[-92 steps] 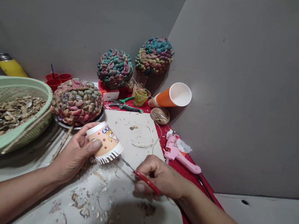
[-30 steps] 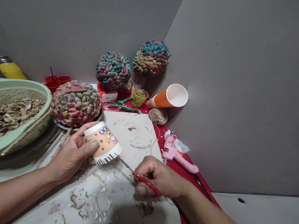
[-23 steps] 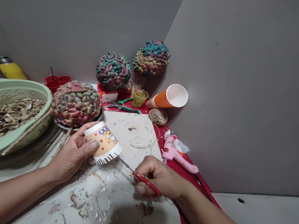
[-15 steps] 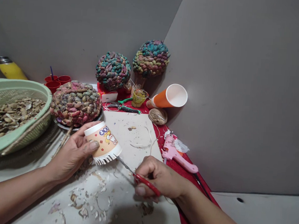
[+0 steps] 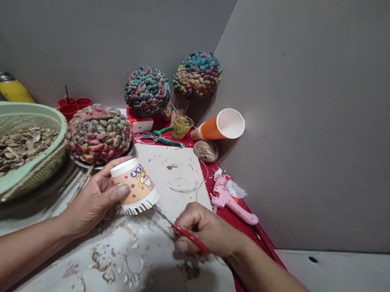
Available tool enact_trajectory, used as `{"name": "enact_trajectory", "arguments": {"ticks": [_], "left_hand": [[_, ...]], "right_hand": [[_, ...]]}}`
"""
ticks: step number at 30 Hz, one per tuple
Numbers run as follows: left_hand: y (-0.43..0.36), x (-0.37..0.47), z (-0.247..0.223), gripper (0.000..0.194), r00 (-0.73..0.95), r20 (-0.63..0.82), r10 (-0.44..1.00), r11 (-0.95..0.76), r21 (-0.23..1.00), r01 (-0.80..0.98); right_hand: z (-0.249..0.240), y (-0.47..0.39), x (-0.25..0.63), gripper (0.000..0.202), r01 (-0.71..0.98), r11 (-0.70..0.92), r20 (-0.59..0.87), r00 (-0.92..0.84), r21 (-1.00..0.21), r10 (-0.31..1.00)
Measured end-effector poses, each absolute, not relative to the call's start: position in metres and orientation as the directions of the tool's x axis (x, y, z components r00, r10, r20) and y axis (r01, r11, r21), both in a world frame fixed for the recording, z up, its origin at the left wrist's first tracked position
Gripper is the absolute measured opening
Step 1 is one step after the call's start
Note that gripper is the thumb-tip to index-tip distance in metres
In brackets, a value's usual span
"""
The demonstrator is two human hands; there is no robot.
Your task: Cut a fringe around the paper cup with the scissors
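My left hand [image 5: 101, 195] is closed around a printed paper cup [image 5: 138, 182], thumb on its side. The cup is tilted, and its lower rim is cut into a fringe of short white strips along part of the edge. My right hand [image 5: 198, 231] grips red-handled scissors [image 5: 191, 239] through the loops. The blades point left, and their tips are at the right end of the fringed rim. Shell crumbs and paper bits [image 5: 109, 265] lie on the white board [image 5: 180, 163] beneath both hands.
At left a green basket [image 5: 41, 165] holds shells. Behind stand several shell-covered balls [image 5: 99, 134], red cups [image 5: 68, 110], pliers [image 5: 168, 141], and an orange paper cup [image 5: 213, 127]. A twine ball [image 5: 206, 151] and pink glue gun [image 5: 233, 203] lie along the right edge, near the wall [image 5: 318, 128].
Almost nothing differs. The scissors and my right hand have shifted very slightly left at the cup's rim; my left hand holds the cup in the same place.
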State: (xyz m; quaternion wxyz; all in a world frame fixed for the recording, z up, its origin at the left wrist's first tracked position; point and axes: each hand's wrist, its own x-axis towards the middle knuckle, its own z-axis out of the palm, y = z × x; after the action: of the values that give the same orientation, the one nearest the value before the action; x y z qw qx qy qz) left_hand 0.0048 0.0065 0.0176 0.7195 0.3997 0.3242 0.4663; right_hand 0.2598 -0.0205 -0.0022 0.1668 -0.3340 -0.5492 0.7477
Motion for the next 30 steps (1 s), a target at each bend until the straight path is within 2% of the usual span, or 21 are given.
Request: {"name": "enact_trajectory", "arguments": {"ticks": [6,8,16,25,30], "left_hand": [[0.0039,0.0051,0.0181,0.087,0.395,-0.08,0.915,0.255,0.874,-0.414],[0.0034,0.0051,0.017,0.09,0.408,-0.071,0.91,0.254,0.874,-0.415],[0.0065,0.0021,0.0183,0.072,0.393,-0.008,0.919,0.169,0.912,-0.375],[0.0054,-0.0021,0.0186,0.064,0.37,0.036,0.928,0.095,0.94,-0.329],[0.0057,-0.0023,0.0161,0.066,0.355,0.055,0.933,0.068,0.944,-0.323]], "right_hand": [[-0.0091,-0.0216,0.261,0.061,0.092,-0.359,-0.301,-0.755,-0.929,0.582],[-0.0114,-0.0213,0.2614,0.061,0.077,-0.373,-0.295,-0.765,-0.924,0.573],[-0.0106,-0.019,0.2608,0.056,0.044,-0.372,-0.267,-0.776,-0.927,0.572],[-0.0116,-0.0192,0.2626,0.054,0.035,-0.399,-0.267,-0.795,-0.916,0.544],[-0.0126,-0.0195,0.2627,0.055,0.019,-0.412,-0.26,-0.803,-0.911,0.536]]}}
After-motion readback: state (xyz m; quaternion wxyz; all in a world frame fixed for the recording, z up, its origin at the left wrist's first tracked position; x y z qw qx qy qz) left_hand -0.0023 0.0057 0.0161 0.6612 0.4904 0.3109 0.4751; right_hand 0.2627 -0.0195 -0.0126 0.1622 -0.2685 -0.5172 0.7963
